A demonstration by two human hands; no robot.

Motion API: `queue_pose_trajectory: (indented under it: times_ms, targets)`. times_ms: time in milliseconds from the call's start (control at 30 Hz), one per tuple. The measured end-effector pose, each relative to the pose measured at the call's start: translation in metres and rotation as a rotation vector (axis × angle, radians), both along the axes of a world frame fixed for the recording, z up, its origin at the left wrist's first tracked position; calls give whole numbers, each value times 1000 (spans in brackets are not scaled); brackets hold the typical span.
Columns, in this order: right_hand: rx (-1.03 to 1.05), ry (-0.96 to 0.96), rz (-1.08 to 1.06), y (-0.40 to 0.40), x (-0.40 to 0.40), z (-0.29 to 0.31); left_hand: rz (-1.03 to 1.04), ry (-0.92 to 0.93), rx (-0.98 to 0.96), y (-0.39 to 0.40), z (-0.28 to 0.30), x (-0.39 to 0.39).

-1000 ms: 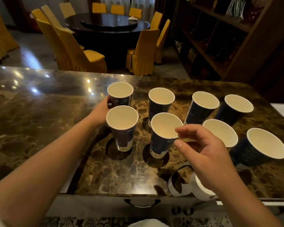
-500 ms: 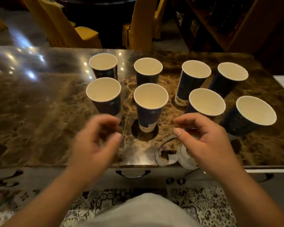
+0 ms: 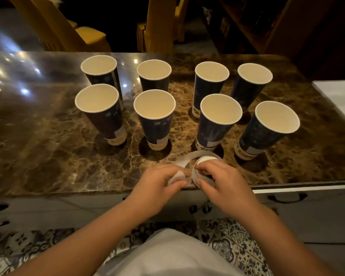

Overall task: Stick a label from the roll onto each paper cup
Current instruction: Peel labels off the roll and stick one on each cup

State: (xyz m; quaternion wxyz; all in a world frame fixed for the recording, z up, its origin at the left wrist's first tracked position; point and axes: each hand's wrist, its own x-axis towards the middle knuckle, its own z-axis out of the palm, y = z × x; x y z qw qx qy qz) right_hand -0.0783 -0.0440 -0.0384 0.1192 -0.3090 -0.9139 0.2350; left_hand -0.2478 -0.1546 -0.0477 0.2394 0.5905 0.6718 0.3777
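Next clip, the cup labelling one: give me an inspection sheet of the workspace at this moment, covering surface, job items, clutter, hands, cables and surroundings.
Surface: glossy brown marble counter, lamp reflections at its far left.
Job's things: eight paper cups, upright and empty, in two rows of four. Pale patches low on some near-row cups; whether they are labels cannot be told. Label roll at the near edge, a loose strip curling off it.
Clutter: nothing seen.
Hands: left hand pinches the white strip end; right hand grips the roll.
Cables: nothing seen.
Surroundings: yellow chairs beyond the counter, dark shelving at far right, patterned floor tiles, drawer handle below the counter.
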Motion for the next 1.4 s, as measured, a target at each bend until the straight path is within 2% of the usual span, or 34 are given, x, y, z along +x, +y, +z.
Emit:
queue_pose_trajectory:
  times_ms: [133, 233, 300, 367, 467, 567, 733, 900, 967, 1067, 1200, 1267, 1333, 1400]
  targets:
    - [8, -14, 90, -5, -1, 3, 139, -566, -49, -11, 24, 4]
    - [67, -91, 205, -11, -7, 5, 201, -837, 2, -14, 38, 6]
    - [109, -52, 177, -12, -10, 1, 239, -1023, 53, -15, 46, 6]
    - [116, 20, 87, -11, -12, -4, 241, -1101, 101, -19, 52, 2]
    - [167, 39, -26, -6, -14, -7, 160, -1050, 150, -32, 55, -11]
    - [154, -80, -51, -3, -19, -4, 78, -933, 162, -45, 52, -26]
    - [212, -137, 0, 4, -32, -1, 0, -579, 111, -67, 55, -38]
    - [296, -112, 89, 16, -33, -6, -44, -462, 67, -74, 51, -43]
    - [313, -39, 106, 19, -32, -11, -38, -470, 49, -76, 48, -47]
    - [316, 195, 66, 21, -26, -16, -89, -529, 47, -76, 46, -53]
    - [334, 407, 5, 21, -17, -23, 44, -634, 127, -62, 54, -52]
    - [339, 432, -21, 19, -14, -27, 112, -518, 18, -43, 55, -39]
    - [338, 454, -48, 16, -11, -28, 110, -394, -195, -20, 50, -24]
    - [334, 472, -58, 14, -9, -28, 79, -416, -381, 1, 43, -10]
